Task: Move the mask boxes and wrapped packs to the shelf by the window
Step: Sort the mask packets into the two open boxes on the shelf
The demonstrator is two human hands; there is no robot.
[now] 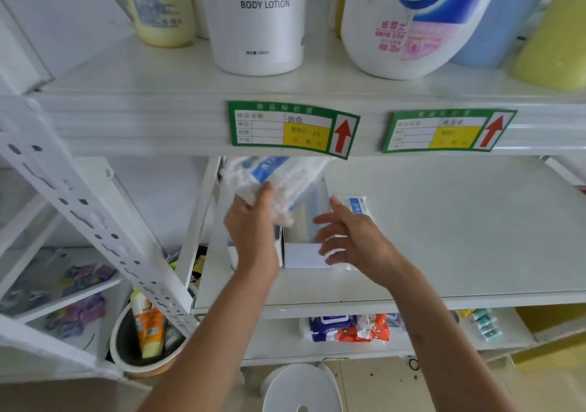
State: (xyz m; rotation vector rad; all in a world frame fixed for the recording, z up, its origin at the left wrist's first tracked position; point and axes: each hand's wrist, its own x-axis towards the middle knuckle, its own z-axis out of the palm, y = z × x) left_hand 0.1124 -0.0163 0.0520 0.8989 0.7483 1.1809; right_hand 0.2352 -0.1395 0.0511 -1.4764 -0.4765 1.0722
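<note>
White metal shelf [444, 227], smooth deck. Left hand [253, 231] grips a crinkly plastic wrapped pack [279, 177] raised under the upper tier. Right hand [352, 240], fingers released, hovers over the open cardboard mask box [306, 254]; second pack [356, 205] lies just behind.

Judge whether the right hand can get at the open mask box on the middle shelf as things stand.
Probably yes: the right hand hovers open just beside the open mask box, nothing between them; the left hand holds the wrapped pack clear above.

We see a white-and-blue wrapped pack [279, 177] tilted, raised at frame centre; below it an open white mask box [306, 253] showing blue masks; another wrapped pack [356, 207] lies flat just right.
</note>
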